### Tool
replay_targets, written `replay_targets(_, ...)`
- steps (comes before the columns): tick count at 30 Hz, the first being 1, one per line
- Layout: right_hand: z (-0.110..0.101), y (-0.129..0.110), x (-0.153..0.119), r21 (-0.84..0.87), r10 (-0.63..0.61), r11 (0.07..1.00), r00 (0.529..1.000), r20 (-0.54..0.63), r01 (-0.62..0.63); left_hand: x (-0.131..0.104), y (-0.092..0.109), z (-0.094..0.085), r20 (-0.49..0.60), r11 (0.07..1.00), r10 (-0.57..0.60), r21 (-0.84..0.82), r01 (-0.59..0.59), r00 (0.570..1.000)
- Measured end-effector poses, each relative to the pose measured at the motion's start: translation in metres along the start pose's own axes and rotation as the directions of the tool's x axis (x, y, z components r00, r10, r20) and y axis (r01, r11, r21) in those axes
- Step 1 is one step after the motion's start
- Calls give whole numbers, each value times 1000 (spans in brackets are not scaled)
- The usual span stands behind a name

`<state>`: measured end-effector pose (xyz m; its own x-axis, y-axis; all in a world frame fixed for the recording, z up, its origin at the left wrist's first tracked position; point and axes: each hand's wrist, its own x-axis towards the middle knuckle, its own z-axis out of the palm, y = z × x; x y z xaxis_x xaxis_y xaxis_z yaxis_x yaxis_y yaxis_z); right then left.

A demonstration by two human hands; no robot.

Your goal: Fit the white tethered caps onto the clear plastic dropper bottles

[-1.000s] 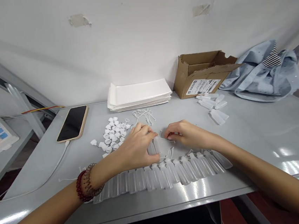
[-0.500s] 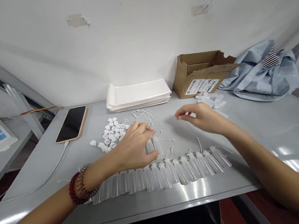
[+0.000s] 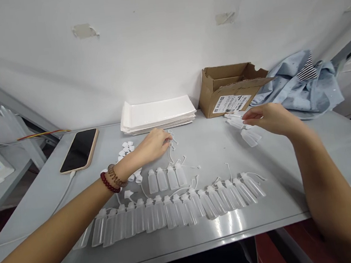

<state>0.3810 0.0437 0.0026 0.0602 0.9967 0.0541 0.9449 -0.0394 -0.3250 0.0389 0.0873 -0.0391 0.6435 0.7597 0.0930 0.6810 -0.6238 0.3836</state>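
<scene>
Phone point(image 3: 78, 150) lay at far left of the grey table point(image 3: 289, 153), cable attached. Loose white caps point(image 3: 126, 149) sat just right of it. Left hand point(image 3: 152, 145) reached over the thin plastic loops point(image 3: 172, 142) in front of the stacked white trays point(image 3: 158, 113); fingers point(image 3: 165, 139) curled, pinching at one loop, grip not clearly resolved. Short group of four small bottles point(image 3: 166, 178) lay near that hand; long row of bottles point(image 3: 170, 209) along the table's front edge. Right hand point(image 3: 269, 117) hovered over the loose bottles point(image 3: 246, 132) by the cardboard box point(image 3: 230, 88), fingers partly closed at one bottle; contact unclear. Blue cloth point(image 3: 298, 86) at far right.
</scene>
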Motion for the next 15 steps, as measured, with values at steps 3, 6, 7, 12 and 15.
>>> replay_targets(3,-4,3,-4,-87,40,996,994,100,-31,5,1,3,25,1000,-21,-11,21,999)
replay_targets(6,-3,4,-8,-196,102,978,980,172,-67,7,0,5,24,998,-44,-54,45,999)
replay_targets(7,-2,4,-9,-233,126,969,974,186,-81,7,0,4,19,995,-58,-76,59,998)
replay_targets(12,10,-1,-8,-371,219,919,954,204,-131,6,1,-12,-37,946,-228,-246,212,973)
replay_targets(15,15,-6,-6,-404,238,905,947,217,-134,-2,3,-24,-37,855,-366,-408,320,930)
